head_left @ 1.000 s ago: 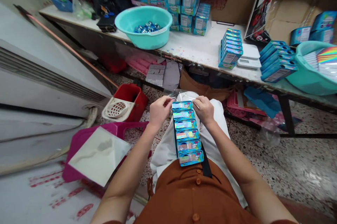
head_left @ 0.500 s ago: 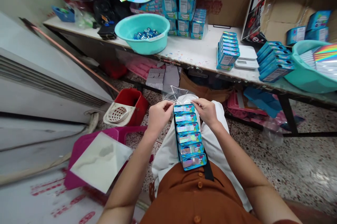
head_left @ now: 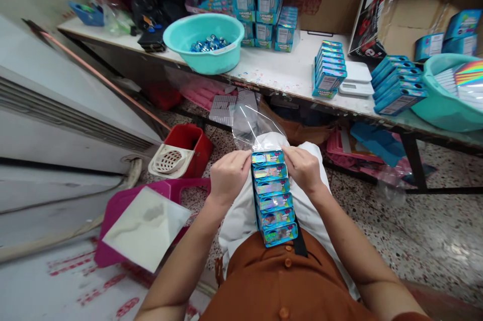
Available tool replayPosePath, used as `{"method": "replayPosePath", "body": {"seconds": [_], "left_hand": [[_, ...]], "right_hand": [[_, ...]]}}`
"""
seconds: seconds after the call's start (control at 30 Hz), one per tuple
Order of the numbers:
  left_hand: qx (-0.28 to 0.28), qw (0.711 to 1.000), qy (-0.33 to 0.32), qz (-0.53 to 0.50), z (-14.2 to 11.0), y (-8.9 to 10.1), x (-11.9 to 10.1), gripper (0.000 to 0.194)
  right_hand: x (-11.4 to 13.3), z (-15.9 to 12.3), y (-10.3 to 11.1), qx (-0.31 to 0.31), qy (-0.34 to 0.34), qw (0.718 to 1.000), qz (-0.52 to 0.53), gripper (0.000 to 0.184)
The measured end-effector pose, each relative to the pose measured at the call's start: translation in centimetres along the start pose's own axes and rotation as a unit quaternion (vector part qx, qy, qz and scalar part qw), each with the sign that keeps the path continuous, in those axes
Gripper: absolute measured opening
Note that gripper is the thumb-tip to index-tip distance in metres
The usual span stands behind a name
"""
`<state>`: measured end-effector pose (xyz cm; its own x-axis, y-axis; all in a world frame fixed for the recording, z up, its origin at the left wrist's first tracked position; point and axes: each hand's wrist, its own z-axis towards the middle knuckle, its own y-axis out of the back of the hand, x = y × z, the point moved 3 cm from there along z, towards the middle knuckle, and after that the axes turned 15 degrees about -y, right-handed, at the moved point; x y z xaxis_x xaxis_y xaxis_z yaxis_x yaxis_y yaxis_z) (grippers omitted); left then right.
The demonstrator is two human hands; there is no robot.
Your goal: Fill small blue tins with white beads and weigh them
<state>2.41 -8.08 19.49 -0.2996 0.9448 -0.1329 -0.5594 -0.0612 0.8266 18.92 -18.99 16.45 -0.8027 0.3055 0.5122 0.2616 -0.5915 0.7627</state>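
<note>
A column of several blue boxes with holographic labels (head_left: 272, 197) lies lengthwise on my lap, over a white cloth and a rust-brown garment. A clear plastic bag (head_left: 256, 127) rises beyond its far end, and it seems to cover the column, though I cannot tell how far. My left hand (head_left: 228, 177) pinches the bag beside the topmost box. On the other side, my right hand (head_left: 304, 170) pinches it the same way.
A long white table (head_left: 287, 77) ahead holds a turquoise basin of blue wrapped items (head_left: 204, 44), stacked blue cartons, a digital scale (head_left: 356, 81) and another turquoise basin (head_left: 441, 104). A red crate (head_left: 190, 150) and a magenta plastic tray (head_left: 139, 225) stand at my left.
The plastic bag has spread open and now stands higher beyond the column. Both hands have stayed at the column's far end, drawing slightly closer to me.
</note>
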Motion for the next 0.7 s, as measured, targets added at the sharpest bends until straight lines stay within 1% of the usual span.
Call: {"method": "replayPosePath", "body": {"seconds": [0.1, 0.2, 0.3, 0.4, 0.43, 0.5, 0.6, 0.7], "left_hand": [[-0.002, 1.0, -0.011, 0.0, -0.3, 0.4, -0.3, 0.023], [-0.021, 0.999, -0.025, 0.02, -0.8, 0.6, -0.5, 0.022], [-0.051, 0.997, -0.041, 0.039, -1.4, 0.8, -0.7, 0.019], [-0.071, 0.996, -0.043, 0.031, -1.8, 0.8, -0.7, 0.018], [-0.072, 0.997, -0.032, 0.021, -1.8, 0.6, -0.5, 0.018], [-0.062, 0.998, 0.008, -0.022, -1.4, 0.0, 0.1, 0.018], [-0.017, 0.989, 0.088, -0.113, -0.3, -1.0, 1.4, 0.019], [0.023, 0.975, 0.139, -0.172, 0.7, -1.2, 2.4, 0.017]], "right_hand": [[0.4, -0.4, 0.3, -0.006, 0.016, 1.0, 0.0, 0.029], [0.8, -0.8, 0.6, -0.019, 0.03, 0.999, -0.01, 0.03], [1.2, -1.2, 1.0, -0.054, 0.049, 0.997, -0.017, 0.027], [1.3, -1.4, 1.0, -0.085, 0.06, 0.995, -0.003, 0.024], [1.2, -1.3, 0.8, -0.089, 0.058, 0.994, 0.002, 0.024], [0.9, -1.1, 0.0, -0.091, 0.046, 0.995, 0.007, 0.023], [0.4, -0.4, -1.4, -0.069, 0.02, 0.997, -0.005, 0.026], [0.2, 0.2, -2.1, -0.034, 0.009, 0.999, -0.013, 0.028]]}}
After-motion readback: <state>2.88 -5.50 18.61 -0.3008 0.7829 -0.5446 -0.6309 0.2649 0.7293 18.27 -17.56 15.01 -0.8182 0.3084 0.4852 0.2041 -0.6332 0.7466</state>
